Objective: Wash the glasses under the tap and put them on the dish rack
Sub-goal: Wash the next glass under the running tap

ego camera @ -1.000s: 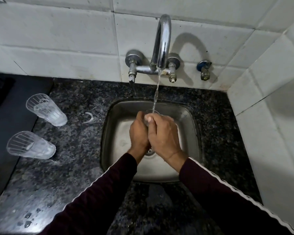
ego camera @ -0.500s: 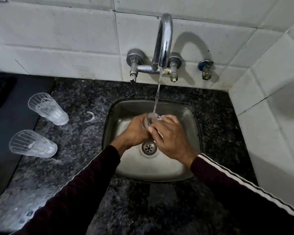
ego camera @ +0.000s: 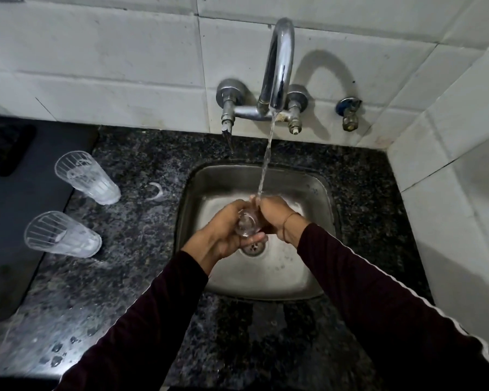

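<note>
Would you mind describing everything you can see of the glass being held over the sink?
The glass is small, clear and colourless, and looks like glass or clear plastic. It is tipped, base toward the camera, above the drain of the steel sink. The left hand cups it from below and the right hand grips its far side. The tap's stream lands where it meets the right hand. Its rim is hidden.
</note>
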